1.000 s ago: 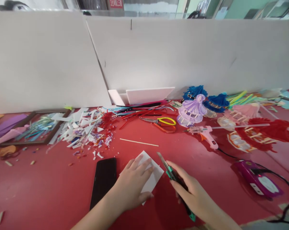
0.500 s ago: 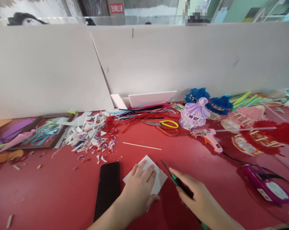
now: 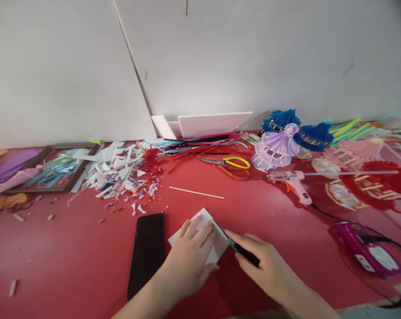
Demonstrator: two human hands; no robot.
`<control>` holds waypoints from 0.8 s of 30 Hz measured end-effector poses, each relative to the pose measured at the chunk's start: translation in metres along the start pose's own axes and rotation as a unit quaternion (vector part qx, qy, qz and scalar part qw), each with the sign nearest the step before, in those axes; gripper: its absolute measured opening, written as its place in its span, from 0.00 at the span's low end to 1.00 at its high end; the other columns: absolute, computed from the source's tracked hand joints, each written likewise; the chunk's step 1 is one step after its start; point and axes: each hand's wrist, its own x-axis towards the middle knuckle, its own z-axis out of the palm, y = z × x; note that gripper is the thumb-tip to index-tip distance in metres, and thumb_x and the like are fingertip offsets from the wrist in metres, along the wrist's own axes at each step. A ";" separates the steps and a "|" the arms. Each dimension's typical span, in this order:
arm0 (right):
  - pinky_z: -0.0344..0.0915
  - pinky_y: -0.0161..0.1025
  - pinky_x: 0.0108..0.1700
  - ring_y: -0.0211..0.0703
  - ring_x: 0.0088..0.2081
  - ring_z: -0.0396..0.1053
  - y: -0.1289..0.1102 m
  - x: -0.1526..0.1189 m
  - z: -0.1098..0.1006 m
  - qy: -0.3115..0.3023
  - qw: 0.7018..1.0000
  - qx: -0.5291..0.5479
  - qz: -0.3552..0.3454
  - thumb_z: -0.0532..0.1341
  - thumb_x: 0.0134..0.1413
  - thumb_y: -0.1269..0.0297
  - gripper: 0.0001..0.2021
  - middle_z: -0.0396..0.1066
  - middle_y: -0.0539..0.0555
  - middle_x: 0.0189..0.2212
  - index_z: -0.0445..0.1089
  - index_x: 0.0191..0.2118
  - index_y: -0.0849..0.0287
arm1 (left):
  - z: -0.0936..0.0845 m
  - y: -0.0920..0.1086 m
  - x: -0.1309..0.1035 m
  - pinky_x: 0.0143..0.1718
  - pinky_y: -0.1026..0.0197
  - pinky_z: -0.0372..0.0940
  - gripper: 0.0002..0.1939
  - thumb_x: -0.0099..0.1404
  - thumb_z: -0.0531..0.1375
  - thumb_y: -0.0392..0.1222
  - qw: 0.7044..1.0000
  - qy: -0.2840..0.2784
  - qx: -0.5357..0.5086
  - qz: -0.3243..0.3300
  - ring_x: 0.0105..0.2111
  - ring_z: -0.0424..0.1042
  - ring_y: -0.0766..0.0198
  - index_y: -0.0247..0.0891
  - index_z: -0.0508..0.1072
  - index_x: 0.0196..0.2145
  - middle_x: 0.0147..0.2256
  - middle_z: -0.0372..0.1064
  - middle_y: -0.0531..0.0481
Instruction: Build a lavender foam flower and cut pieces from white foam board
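A square white foam board piece (image 3: 217,249) lies turned cornerwise on the red table. Across it my left hand (image 3: 190,252) rests flat, fingers stretched out, pressing it down and covering much of its middle. My right hand (image 3: 263,261) is closed around a utility knife (image 3: 245,253) with a black and green handle. The blade reaches the board's upper right edge, close to the left fingertips. Just left of my left hand lies a black phone (image 3: 146,252). A thin wooden stick (image 3: 196,192) lies beyond the board.
White and red scraps (image 3: 123,173) are piled at the left beside a wooden frame (image 3: 67,186). Yellow-and-orange-handled scissors (image 3: 227,164) lie farther back. At the right are a pink glue gun (image 3: 298,187), a purple power strip (image 3: 367,248) and a lilac craft model (image 3: 277,148). White panels (image 3: 214,57) stand behind.
The knife has moved left, so its blade now meets the board's edge. My left hand stays on the board. The view has tilted downward.
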 end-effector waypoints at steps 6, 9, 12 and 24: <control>0.67 0.43 0.50 0.46 0.46 0.71 0.007 -0.002 0.002 0.005 1.000 -0.021 0.007 0.53 0.57 0.68 0.23 0.72 0.56 0.43 0.64 0.59 0.50 | 0.000 0.001 -0.002 0.61 0.42 0.53 0.31 0.61 0.59 0.57 0.999 0.035 0.018 0.012 0.62 0.53 0.45 0.39 0.63 0.58 0.59 0.62 0.45; 0.68 0.45 0.48 0.48 0.45 0.72 0.018 0.000 0.000 0.048 0.995 -0.082 0.021 0.52 0.59 0.64 0.23 0.71 0.58 0.44 0.63 0.60 0.52 | -0.017 -0.007 0.006 0.59 0.50 0.58 0.24 0.61 0.59 0.55 0.992 0.110 0.044 -0.029 0.58 0.61 0.52 0.45 0.67 0.53 0.56 0.66 0.49; 0.70 0.47 0.44 0.50 0.41 0.73 0.028 0.006 -0.005 0.099 0.983 -0.150 0.045 0.49 0.60 0.61 0.23 0.70 0.60 0.43 0.63 0.60 0.53 | -0.051 -0.038 0.026 0.60 0.47 0.56 0.23 0.64 0.56 0.53 0.975 0.185 0.073 -0.099 0.59 0.59 0.50 0.47 0.64 0.55 0.56 0.65 0.48; 0.68 0.36 0.25 0.41 0.23 0.69 0.040 0.027 -0.019 0.123 0.982 0.090 0.108 0.55 0.55 0.54 0.26 0.70 0.49 0.22 0.64 0.59 0.54 | -0.220 -0.186 0.119 0.55 0.39 0.57 0.26 0.65 0.59 0.44 0.920 0.271 0.231 -0.161 0.58 0.57 0.47 0.39 0.59 0.59 0.60 0.55 0.41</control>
